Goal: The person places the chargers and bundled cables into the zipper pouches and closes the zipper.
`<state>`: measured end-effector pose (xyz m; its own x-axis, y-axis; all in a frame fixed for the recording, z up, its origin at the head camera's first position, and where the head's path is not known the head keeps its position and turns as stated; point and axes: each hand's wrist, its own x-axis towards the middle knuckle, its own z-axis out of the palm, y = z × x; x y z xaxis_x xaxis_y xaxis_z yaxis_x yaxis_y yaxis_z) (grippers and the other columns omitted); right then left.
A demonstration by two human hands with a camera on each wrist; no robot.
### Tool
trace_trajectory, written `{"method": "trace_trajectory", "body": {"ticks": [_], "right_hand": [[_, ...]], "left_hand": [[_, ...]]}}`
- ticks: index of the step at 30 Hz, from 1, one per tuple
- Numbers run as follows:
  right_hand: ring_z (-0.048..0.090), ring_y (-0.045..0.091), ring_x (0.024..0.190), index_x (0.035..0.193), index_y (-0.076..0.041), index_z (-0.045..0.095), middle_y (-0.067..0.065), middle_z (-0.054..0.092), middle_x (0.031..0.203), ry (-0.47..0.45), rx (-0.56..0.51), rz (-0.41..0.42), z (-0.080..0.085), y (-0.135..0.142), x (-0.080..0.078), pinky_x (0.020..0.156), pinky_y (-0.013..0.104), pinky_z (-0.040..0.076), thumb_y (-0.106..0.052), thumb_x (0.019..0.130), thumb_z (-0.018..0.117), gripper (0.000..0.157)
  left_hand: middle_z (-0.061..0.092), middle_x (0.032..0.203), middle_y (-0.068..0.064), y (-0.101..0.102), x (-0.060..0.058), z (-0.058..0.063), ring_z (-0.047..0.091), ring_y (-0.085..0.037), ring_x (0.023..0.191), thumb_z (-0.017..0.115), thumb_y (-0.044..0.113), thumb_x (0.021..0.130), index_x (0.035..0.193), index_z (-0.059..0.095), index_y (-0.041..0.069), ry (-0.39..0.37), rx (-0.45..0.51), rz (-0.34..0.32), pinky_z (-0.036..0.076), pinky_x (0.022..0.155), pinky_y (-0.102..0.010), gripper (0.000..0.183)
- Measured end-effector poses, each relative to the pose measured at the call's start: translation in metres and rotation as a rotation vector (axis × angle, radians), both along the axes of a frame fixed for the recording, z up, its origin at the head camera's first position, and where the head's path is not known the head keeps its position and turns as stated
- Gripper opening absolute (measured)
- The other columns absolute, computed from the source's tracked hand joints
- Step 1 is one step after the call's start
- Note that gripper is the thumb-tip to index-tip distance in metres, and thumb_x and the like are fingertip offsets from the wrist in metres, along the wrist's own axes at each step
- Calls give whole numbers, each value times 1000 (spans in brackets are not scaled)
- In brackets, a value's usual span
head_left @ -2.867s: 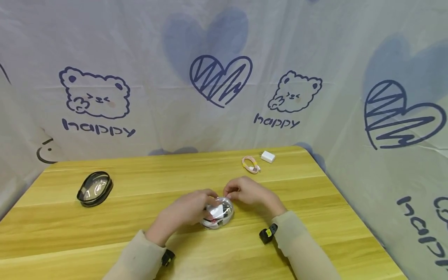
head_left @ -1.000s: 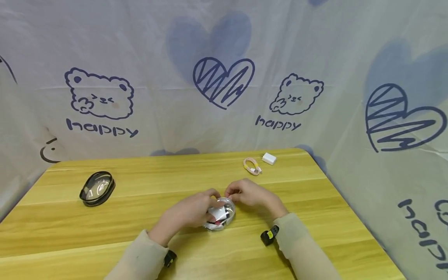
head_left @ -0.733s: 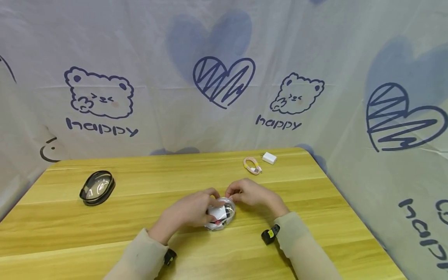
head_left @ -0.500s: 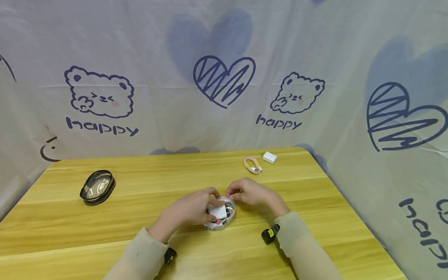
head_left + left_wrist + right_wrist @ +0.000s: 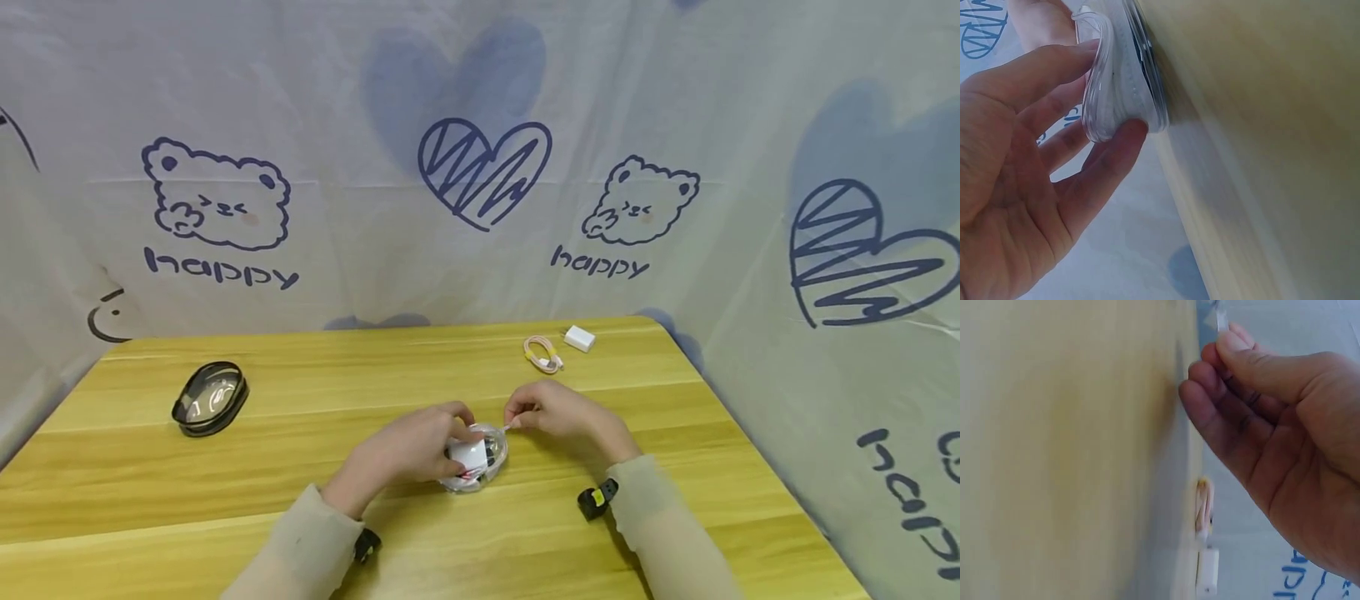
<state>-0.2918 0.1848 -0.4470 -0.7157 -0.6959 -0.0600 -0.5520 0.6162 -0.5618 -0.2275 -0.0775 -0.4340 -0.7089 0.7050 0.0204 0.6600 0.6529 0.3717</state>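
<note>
The clear rounded pouch (image 5: 495,451), white contents visible, is located between both hands at the middle of the wood-grain surface (image 5: 337,375), with the left hand's (image 5: 416,442) fingers and thumb clamped on it. The right hand (image 5: 555,408) has thumb and forefinger pinched on a small translucent tab (image 5: 1222,320) at the pouch's right edge, possibly a zipper pull, too small to confirm. Beyond lie a coiled cable (image 5: 531,357) and white power adapter (image 5: 580,338); a black-trimmed clear case (image 5: 210,396) lies left.
</note>
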Motion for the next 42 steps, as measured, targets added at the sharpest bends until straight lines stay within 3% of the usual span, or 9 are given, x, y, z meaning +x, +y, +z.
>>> {"method": "trace_trajectory", "body": {"ticks": [6,12,15,21,26,33,42], "right_hand": [[58,9,83,93,-13,75,-6,70,88,-54,-11,-60,2,18,5,80,28,49,-12,100,69,9],[58,9,82,95,-14,75,-9,69,89,-89,-28,-60,2,20,6,78,27,49,-14,101,70,8],[61,9,87,103,-14,76,-8,71,97,-96,-45,-57,2,15,7,80,27,52,-13,100,71,6],[64,15,103,121,-15,76,-1,71,119,-77,-55,21,1,6,11,92,32,55,-12,97,74,24],[63,12,98,113,-16,78,-6,71,110,-45,-58,62,-1,-1,12,87,30,54,-12,96,76,17],[61,5,85,95,-16,75,-10,70,92,-50,-39,21,-4,-3,11,80,25,54,-13,98,73,5],[63,7,80,103,-16,75,-9,70,90,-89,-36,-9,-4,-5,12,72,25,55,-9,99,70,10]], "left_hand": [[62,135,-10,-5,-1,3,65,-26,111,87,15,84,130,73,5,4,-1,-5,56,95,-40,49],[60,139,-10,0,-3,3,64,-29,117,86,17,86,131,72,5,-28,1,-12,55,99,-43,49],[60,139,-9,1,-3,3,64,-28,117,86,17,86,131,73,6,-37,4,-3,55,99,-42,48],[59,140,-9,2,-3,3,64,-27,116,86,17,87,133,72,6,-43,4,-3,56,97,-41,49],[59,142,-11,1,-2,5,64,-27,116,85,16,88,133,71,6,-62,-1,8,56,94,-39,49],[59,140,-9,1,-2,3,63,-26,116,85,16,88,133,72,6,-72,7,22,55,95,-40,48],[59,141,-11,2,-2,2,64,-27,117,85,16,88,133,71,6,-72,11,23,55,95,-40,48]]}}
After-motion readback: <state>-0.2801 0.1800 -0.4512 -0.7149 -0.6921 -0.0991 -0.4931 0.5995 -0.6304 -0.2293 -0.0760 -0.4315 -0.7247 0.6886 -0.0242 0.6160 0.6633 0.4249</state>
